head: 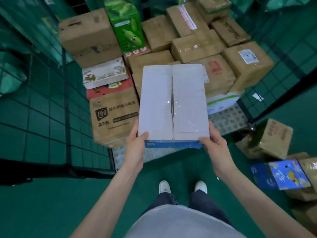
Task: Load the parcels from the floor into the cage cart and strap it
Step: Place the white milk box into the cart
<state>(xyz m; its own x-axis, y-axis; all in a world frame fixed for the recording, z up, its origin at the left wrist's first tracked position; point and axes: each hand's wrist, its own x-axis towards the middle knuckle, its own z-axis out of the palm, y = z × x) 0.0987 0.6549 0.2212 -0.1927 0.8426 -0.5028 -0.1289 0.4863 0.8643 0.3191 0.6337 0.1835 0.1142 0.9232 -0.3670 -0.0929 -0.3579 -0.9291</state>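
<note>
Gripping the taped white box (173, 102) by its near corners, my left hand (135, 148) and right hand (217, 148) reach forward. Brown cardboard parcels (193, 47) fill the cage cart (228, 119) at twelve o'clock

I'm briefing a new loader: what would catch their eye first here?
The grey-topped box, held centre frame by the left hand and right hand over the cage cart. Behind it, a bright green box stands among brown cartons; a blue box lies on the floor, right.
</note>
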